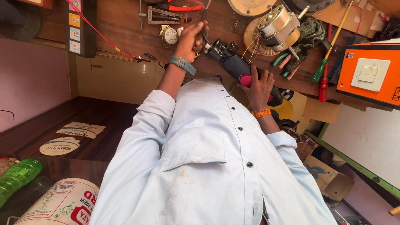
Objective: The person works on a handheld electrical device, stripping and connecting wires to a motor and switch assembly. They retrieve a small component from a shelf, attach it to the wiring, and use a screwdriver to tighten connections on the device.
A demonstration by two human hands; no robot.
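Black power tool (233, 62) lies on the wooden workbench (125, 29), upper centre. Right hand (259, 85) clamps its body; left hand (189, 39) pinches its black wire (205, 36). Likely the lead is being sorted at the tool's head; working it further needs that firm hold.

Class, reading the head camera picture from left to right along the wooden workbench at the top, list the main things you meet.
Hand wearing a grey wristband → black power tool with a pink button → hand wearing an orange wrist thread → green-handled screwdriver → orange box with a white switch.
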